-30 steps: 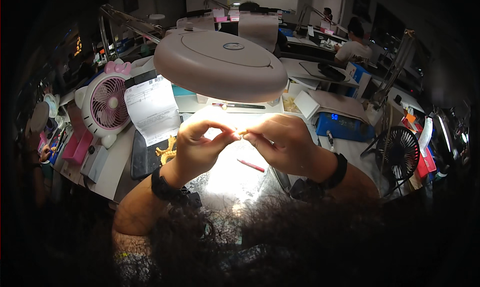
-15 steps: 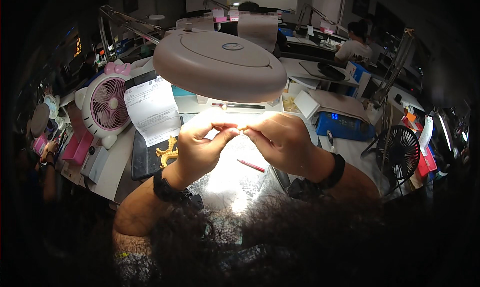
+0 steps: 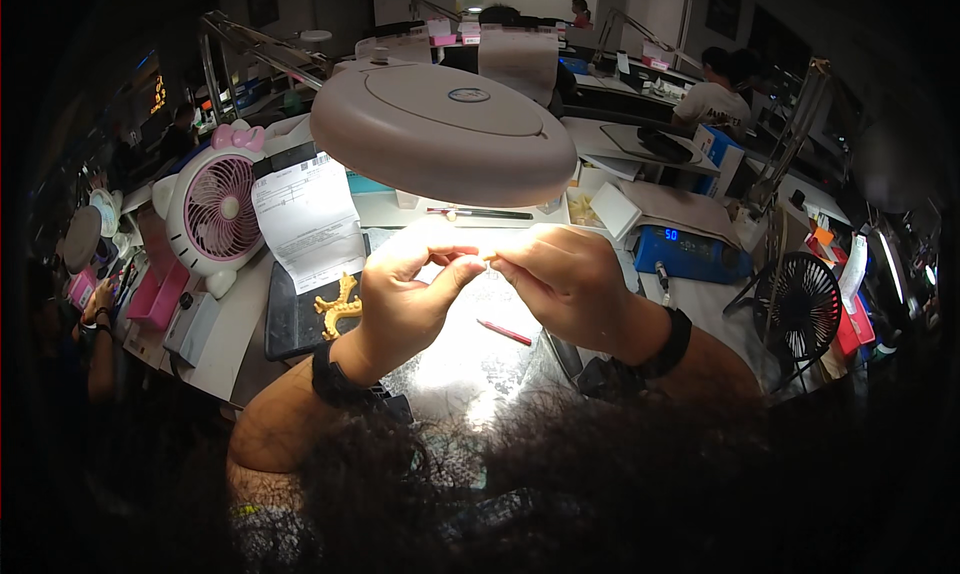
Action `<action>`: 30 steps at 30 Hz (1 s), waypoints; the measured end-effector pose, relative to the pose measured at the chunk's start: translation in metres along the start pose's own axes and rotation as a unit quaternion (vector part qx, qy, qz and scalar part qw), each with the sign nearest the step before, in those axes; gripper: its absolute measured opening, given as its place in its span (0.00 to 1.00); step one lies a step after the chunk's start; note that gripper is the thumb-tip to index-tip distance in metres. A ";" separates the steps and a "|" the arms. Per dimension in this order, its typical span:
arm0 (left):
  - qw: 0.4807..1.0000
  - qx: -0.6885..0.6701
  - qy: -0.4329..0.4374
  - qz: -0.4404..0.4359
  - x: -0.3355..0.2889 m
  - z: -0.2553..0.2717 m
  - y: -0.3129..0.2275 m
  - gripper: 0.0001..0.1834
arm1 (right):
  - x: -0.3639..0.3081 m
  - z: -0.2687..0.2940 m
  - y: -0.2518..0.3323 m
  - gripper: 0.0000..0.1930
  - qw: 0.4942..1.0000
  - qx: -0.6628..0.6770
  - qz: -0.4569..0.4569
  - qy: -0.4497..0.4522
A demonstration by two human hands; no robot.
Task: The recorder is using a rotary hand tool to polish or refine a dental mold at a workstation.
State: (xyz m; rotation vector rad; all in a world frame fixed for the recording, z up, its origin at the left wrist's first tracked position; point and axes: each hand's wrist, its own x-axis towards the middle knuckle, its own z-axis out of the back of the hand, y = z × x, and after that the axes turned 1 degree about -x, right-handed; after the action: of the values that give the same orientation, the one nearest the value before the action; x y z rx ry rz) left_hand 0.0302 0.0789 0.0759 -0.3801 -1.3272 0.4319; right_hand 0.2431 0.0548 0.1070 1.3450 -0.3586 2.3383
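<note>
Under the lamp, my left hand [image 3: 412, 282] and my right hand [image 3: 572, 282] meet fingertip to fingertip. Both pinch a small yellowish piece [image 3: 488, 256]; its shape is mostly hidden by the fingers and washed out by the light. Below them a slim red tool [image 3: 505, 332], like a short pencil, lies on the brightly lit worktop [image 3: 450, 359]. Beside my left wrist, a branched yellow piece [image 3: 340, 306], perhaps cast or wax, rests on a black tray [image 3: 283, 324].
A big round lamp head [image 3: 440, 134] hangs just beyond my hands. On the left stand a printed sheet [image 3: 305, 219] and a pink-and-white fan [image 3: 215, 209]; on the right, a blue device with a lit display [image 3: 690, 254] and a black fan [image 3: 797, 307]. Other people sit farther off.
My hands keep the same pinch with hardly any movement. The whole view has shifted very slightly. A person now appears at the far back.
</note>
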 end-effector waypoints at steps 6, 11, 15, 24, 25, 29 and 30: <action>1.000 -0.005 -0.003 0.003 -0.001 -0.001 0.002 0.08 | 0.001 0.001 0.002 0.06 1.000 -0.006 -0.001 0.003; 1.000 -0.020 -0.003 -0.003 -0.001 0.001 0.003 0.08 | 0.001 0.000 0.002 0.06 1.000 0.005 -0.002 -0.009; 1.000 -0.014 0.024 0.011 -0.001 0.001 0.003 0.07 | 0.002 0.001 0.004 0.05 1.000 0.005 -0.001 -0.013; 1.000 -0.023 -0.011 -0.008 -0.001 -0.001 0.005 0.08 | 0.002 0.000 0.005 0.05 0.999 0.037 -0.024 -0.023; 1.000 -0.027 -0.013 -0.008 -0.001 -0.002 0.005 0.08 | 0.001 0.000 0.004 0.05 0.998 0.044 -0.046 -0.016; 1.000 -0.023 -0.010 -0.005 -0.001 -0.001 0.005 0.07 | 0.001 0.000 0.004 0.04 0.997 0.053 -0.056 -0.007; 1.000 -0.024 -0.007 -0.002 0.000 0.000 0.005 0.08 | 0.001 -0.001 0.003 0.04 0.997 0.053 -0.057 -0.007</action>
State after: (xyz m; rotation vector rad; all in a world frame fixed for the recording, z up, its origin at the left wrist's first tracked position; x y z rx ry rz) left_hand 0.0301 0.0827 0.0731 -0.4147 -1.3540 0.4016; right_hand 0.2406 0.0523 0.1075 1.3929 -0.1605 2.2828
